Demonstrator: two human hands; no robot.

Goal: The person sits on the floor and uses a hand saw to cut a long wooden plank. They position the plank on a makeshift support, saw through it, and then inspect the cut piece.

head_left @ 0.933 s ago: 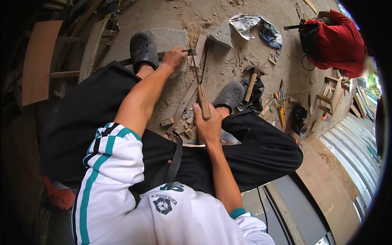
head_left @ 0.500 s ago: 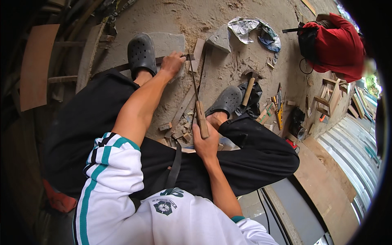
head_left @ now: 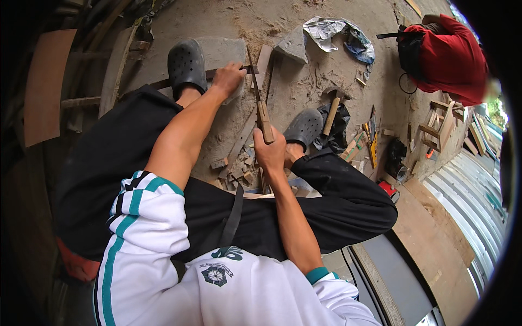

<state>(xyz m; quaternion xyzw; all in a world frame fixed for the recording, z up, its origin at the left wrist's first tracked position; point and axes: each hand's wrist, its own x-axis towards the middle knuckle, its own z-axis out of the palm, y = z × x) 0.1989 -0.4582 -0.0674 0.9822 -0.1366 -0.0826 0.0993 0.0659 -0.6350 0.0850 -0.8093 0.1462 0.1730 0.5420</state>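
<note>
My right hand (head_left: 271, 151) is wrapped around the wooden handle of a handsaw (head_left: 264, 120). The saw's narrow blade points away from me and crosses a dark wood strip (head_left: 161, 84) near its right end. Just left of the blade, my left hand (head_left: 228, 80) grips that strip, its fingertips partly hidden. A grey clog (head_left: 186, 64) on my left foot presses the strip against a flat stone slab (head_left: 229, 49). My other clog (head_left: 304, 128) rests on the ground right of the saw.
Small wood offcuts (head_left: 239, 171) lie between my legs. A hammer (head_left: 331, 115) sits on black plastic beyond my right foot, near a yellow-edged tool (head_left: 372, 144). Crumpled silver sheeting (head_left: 325, 33) lies ahead. A person in red (head_left: 451, 60) crouches at far right, near a small wooden frame (head_left: 439, 127).
My right hand has pushed the saw forward, away from me, so the handle is closer to the strip. My left hand and foot still hold the strip.
</note>
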